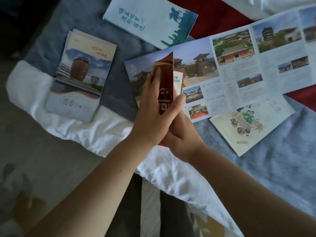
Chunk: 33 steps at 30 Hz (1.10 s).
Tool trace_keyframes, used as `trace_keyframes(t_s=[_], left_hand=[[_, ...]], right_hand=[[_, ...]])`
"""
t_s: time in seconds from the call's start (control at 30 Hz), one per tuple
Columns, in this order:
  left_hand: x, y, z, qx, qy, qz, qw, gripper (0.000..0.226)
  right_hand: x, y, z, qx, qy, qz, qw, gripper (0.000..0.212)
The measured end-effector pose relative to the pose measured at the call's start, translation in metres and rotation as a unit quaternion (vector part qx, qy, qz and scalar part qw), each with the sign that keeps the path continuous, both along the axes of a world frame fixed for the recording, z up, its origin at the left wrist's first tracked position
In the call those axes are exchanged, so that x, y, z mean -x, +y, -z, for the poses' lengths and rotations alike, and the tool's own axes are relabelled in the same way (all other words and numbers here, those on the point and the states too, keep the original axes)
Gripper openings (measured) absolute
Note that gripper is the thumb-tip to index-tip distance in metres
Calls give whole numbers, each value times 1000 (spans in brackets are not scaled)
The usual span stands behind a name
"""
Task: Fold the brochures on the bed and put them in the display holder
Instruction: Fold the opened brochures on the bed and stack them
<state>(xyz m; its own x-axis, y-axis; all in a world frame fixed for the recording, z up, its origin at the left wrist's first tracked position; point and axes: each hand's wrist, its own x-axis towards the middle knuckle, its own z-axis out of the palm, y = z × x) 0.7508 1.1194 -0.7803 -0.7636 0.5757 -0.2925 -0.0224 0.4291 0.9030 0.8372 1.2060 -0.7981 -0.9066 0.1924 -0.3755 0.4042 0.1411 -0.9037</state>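
A dark red brochure [165, 77] stands nearly on edge above the bed, pressed between both hands. My left hand [150, 110] lies flat against its left face, fingers pointing up. My right hand [181, 134] grips it from below and from the right, thumb on its edge. A long unfolded brochure [239, 69] with temple photos lies flat behind it. A stack of folded brochures [80, 74] with a brown jar picture rests at the left. A white and blue brochure [150, 19] lies at the top. No display holder is in view.
A cream brochure [251, 124] with food drawings lies at the right on a grey-blue blanket [282, 159]. White sheet [95, 129] covers the bed's near edge, and red cloth [213, 16] lies at the back. The floor [42, 168] and my legs are below.
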Motion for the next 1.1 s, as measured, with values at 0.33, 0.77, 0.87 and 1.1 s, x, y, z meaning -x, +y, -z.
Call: trace_keyframes(t_s=[0.33,0.77,0.87,1.1], left_hand=[[6,-1,6,5,-12,-142,990,121],[12,2,16,-15,-49,-133,990,113],[19,10,10,-66,-103,-123,985,88],[23,20,2,-37,-60,-78,994,44]], right_hand=[[-11,-24,0,-296,-14,49,954,94],[-7,-10,-6,18,-8,120,993,104],[1,-5,-13,43,40,116,991,83],[15,-1,-15,-46,91,24,995,85]])
